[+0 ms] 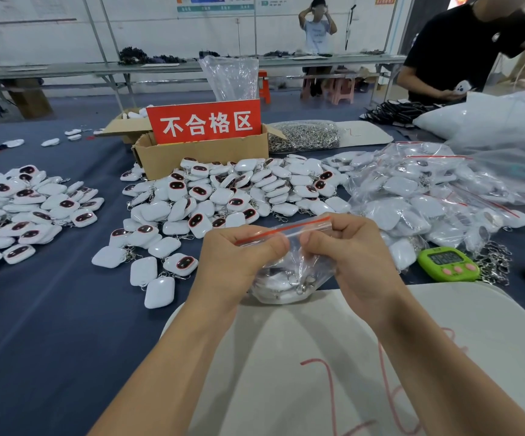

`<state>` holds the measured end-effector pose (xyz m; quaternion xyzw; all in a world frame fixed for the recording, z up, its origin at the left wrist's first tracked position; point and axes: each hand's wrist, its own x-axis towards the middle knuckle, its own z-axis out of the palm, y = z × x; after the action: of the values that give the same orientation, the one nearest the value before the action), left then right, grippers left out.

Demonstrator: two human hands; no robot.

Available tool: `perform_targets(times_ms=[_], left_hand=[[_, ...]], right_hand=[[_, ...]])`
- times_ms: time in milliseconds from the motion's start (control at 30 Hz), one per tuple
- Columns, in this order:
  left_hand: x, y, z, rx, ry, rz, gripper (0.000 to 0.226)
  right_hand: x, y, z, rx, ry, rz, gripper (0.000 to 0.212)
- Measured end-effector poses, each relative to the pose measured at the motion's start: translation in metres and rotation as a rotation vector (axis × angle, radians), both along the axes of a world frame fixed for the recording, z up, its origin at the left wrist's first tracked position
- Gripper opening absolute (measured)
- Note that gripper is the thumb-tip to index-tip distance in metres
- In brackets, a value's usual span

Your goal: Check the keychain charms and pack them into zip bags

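A clear zip bag [289, 278] with a red seal strip hangs between both hands over the table's near middle. White keychain charms with metal clips lie inside it. My left hand [239, 256] pinches the strip's left part and my right hand [346, 247] pinches the right part. Behind the hands spreads a big heap of loose white charms [223, 196], some showing dark red-rimmed faces. A second heap of charms [25, 212] lies at the left. Filled zip bags [421, 196] pile up at the right.
A cardboard box [201, 152] with a red sign stands behind the heap. A green timer [448, 263] sits right of my hand. Metal clips [305, 136] lie behind the box. A white sheet [318, 357] with red marks is under my arms. A person in black [462, 48] stands at far right.
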<state>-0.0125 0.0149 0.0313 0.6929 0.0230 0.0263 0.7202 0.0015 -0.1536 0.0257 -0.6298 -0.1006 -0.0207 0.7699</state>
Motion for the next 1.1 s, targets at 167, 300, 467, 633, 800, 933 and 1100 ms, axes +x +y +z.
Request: perform_targets(times_ms=[167,300,467,633,800,933,1100], left_hand=[[-0.0001,-0.0019,0.0006,-0.029,0.002,-0.001,0.021],[0.0011,-0.0013,0.0003,-0.03,0.011,-0.005,0.016],[0.0011,-0.0012,0.0005,-0.04,0.011,0.01,0.008],[0.001,-0.0032,0.001,-0.045,0.001,0.037,0.007],[0.0004,-0.0031,0.0009,-0.049,-0.025,0.037,0.007],[0.0001,-0.0053,0.0005,-0.051,-0.063,0.028,0.011],[-0.0001,-0.0051,-0.0013,-0.046,-0.099,0.039,0.013]], right_hand=[[0.003,-0.0019,-0.0036,-0.004,-0.009,-0.004,0.009],[0.0046,-0.0009,-0.0044,-0.037,-0.007,-0.035,0.012],[0.0038,0.0001,-0.0038,-0.035,0.004,-0.036,0.018],[0.003,0.0015,-0.0031,-0.029,0.009,-0.035,0.018],[0.0031,0.0015,-0.0034,-0.023,-0.001,-0.033,0.019],[0.0019,0.0018,-0.0015,-0.006,0.0,-0.012,0.007],[-0.0006,0.0019,0.0012,0.0,-0.002,-0.009,0.007]])
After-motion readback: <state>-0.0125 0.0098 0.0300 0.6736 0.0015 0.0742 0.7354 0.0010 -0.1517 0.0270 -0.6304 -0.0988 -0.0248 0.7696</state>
